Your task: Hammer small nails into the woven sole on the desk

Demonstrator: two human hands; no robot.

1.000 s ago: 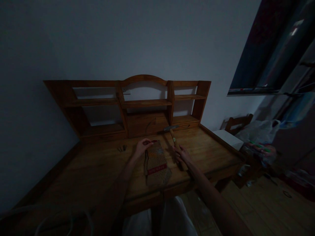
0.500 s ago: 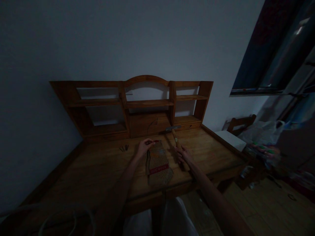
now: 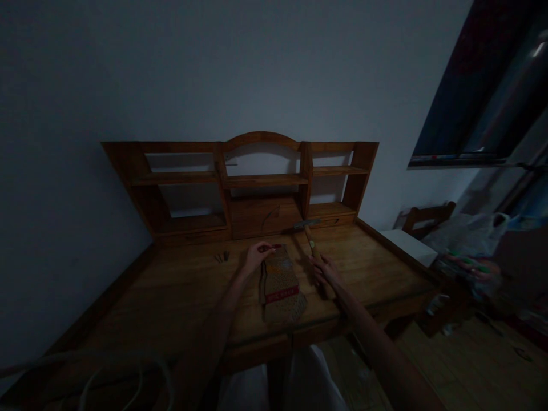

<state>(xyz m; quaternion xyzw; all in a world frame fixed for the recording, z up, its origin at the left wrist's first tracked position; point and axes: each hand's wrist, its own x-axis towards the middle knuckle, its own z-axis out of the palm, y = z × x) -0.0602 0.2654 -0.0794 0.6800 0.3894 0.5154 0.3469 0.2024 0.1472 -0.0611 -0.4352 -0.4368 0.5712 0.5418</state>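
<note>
The room is very dim. A wooden desk [image 3: 180,285] with a shelved hutch fills the middle. On it lies a flat brown patterned piece [image 3: 280,285] with a red band across it. My left hand [image 3: 258,255] rests at its far left corner, fingers curled in a pinch on the edge. My right hand [image 3: 326,271] is wrapped round the wooden handle of a hammer [image 3: 309,237], whose metal head points away toward the hutch, just right of the brown piece.
A few small dark items [image 3: 221,257], perhaps nails, lie on the desk left of my left hand. A wooden chair [image 3: 426,217] and plastic bags [image 3: 466,231] stand to the right. A pale cable [image 3: 107,377] loops at the lower left. A dark window [image 3: 475,97] is upper right.
The view has shifted, so everything sits a little further right in frame. Both hands keep their hold and position relative to the brown piece and the hammer.
</note>
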